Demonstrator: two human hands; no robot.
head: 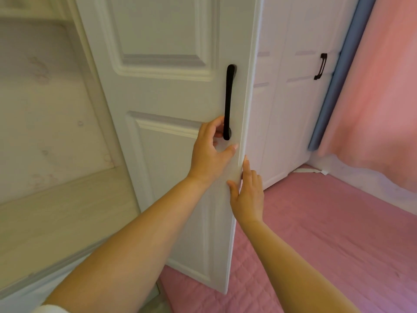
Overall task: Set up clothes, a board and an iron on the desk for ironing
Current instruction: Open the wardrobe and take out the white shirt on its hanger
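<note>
Fingers (220, 129) of the left hand (208, 154) curl in behind the lower end of the black bar handle (229, 102) on a white panelled wardrobe door (162, 91), the thumb stretched toward the door's free edge; whether they fully grip the handle cannot be told. The right hand (248, 195) lies just below, its fingers straight and close together along that same free edge, the thumb on the door's front face.

The door stands swung open, its free edge running from the top of the view down to its bottom corner above a pink quilted bedcover (327, 233). Left of the door's hinged side, the wardrobe interior (45, 109) shows pale wood-grain panels and a shelf. Right of the free edge there is a gap, and beyond it stand closed wardrobe doors (293, 109), one carrying a second dark handle (320, 66). Further right hang a blue curtain strip (334, 86) and a pink curtain (379, 86), the latter reaching down to the bedcover's far edge.

No clothes, ironing board or iron appear in view. No brand, label or writing can be read anywhere.
</note>
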